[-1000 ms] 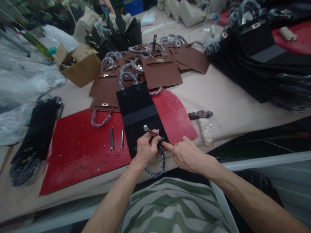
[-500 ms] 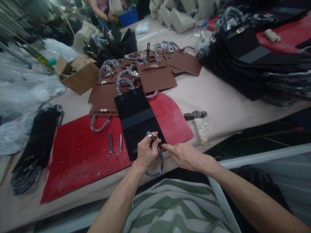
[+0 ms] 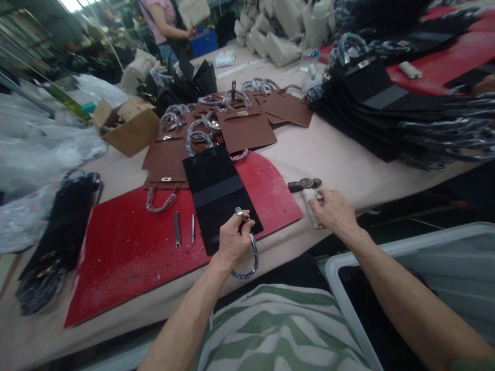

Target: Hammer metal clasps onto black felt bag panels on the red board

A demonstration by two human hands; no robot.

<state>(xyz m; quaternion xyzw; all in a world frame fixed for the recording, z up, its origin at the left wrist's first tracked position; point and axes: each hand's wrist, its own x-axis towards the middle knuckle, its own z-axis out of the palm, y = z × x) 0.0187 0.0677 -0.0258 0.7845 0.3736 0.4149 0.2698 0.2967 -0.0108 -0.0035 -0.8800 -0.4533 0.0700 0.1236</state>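
Pinched upright in my left hand (image 3: 234,238) is a short metal punch (image 3: 240,212), held over the near end of a black bag panel (image 3: 216,190). A plastic-wrapped handle (image 3: 253,260) curves from that end over the table edge; the punch's lower tip is hidden by my fingers. My right hand (image 3: 336,211) has its fingers and thumb around the cloth-wrapped grip of a hammer (image 3: 305,184), which lies on the table right of the red board (image 3: 131,257). Two slim metal tools, a wider one (image 3: 177,229) and a thinner one (image 3: 193,228), lie left of the panel.
Brown bag panels (image 3: 247,129) with wrapped handles pile up behind the board. Black panels (image 3: 348,103) are stacked at right, others (image 3: 64,226) at left. A cardboard box (image 3: 131,129) stands back left. A white bin (image 3: 336,268) is below right. Another person (image 3: 166,28) stands far back.
My right hand has left the panel's near corner, moved right and closed around the hammer's grip. My left hand keeps the punch at the same place on the panel.
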